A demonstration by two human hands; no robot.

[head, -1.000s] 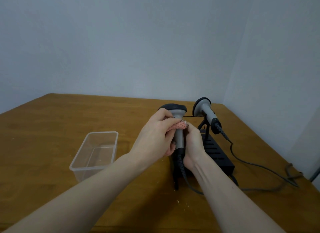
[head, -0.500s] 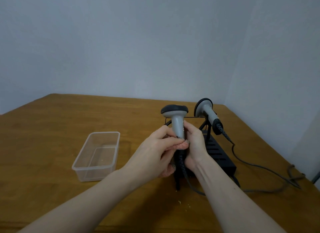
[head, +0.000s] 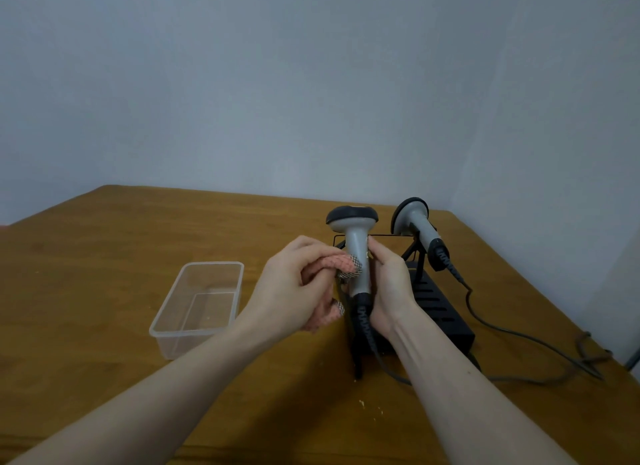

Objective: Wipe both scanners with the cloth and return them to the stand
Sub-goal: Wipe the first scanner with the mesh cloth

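- The right hand gripped the near scanner by its grey handle, holding it upright above the stand's near-left end.
- The left hand had its fingers curled round the pinkish cloth, pressing it against the handle's left side.
- This scanner appeared mid-wipe and not yet set back.
- The far scanner rested tilted on the black stand; whether it had been wiped could not be told.
- A clear tub sat to the left.

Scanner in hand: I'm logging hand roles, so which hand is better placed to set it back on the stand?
Right. The right hand already grips the scanner handle, next to the stand; the left hand holds the cloth.
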